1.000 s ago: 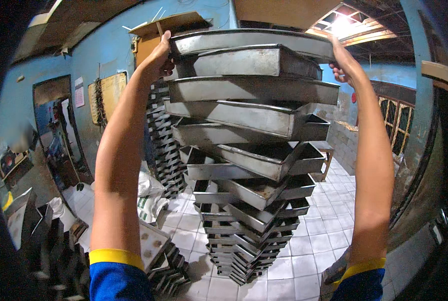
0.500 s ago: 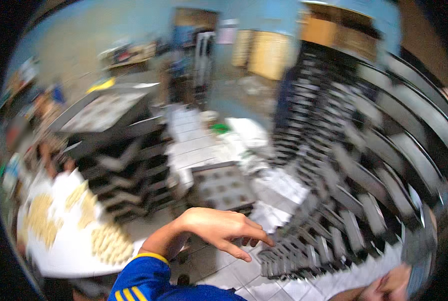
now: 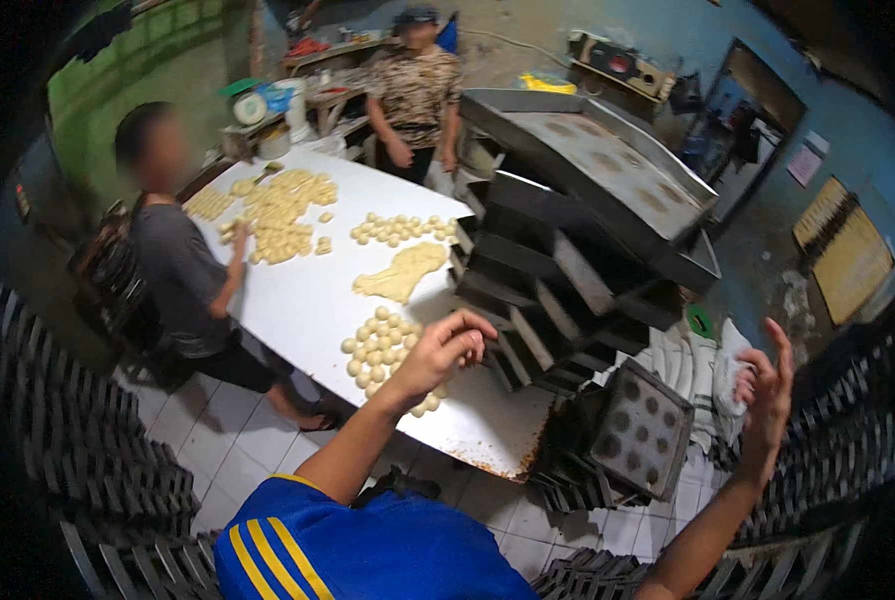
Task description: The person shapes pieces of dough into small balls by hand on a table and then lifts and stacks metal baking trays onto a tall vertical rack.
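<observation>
My left hand (image 3: pixel 445 356) is raised over the white table, its fingers loosely bent and apart with nothing visible in them. Below and beside it lie several round dough balls (image 3: pixel 375 345) in rows, partly covered by my forearm. To its right a tall stack of dark metal baking trays (image 3: pixel 567 285) stands on the table, the top tray (image 3: pixel 607 150) showing round brownish marks. My right hand (image 3: pixel 764 392) is up at the right, fingers spread, holding nothing. It is nearest to white sacks (image 3: pixel 731 375) and a lower stack topped by a round-marked tray (image 3: pixel 639 430).
A person in grey (image 3: pixel 182 265) works at the table's (image 3: pixel 307 345) left side by cut dough (image 3: pixel 282 215); another person (image 3: pixel 417 95) stands at the far end. A flat dough piece (image 3: pixel 402 272) lies mid-table. More stacked trays (image 3: pixel 102 450) line the left and right sides.
The view has swung left, bringing the table and both people into plain sight. My left hand now hangs over the table, and my right hand has risen from the lower edge with fingers spread.
</observation>
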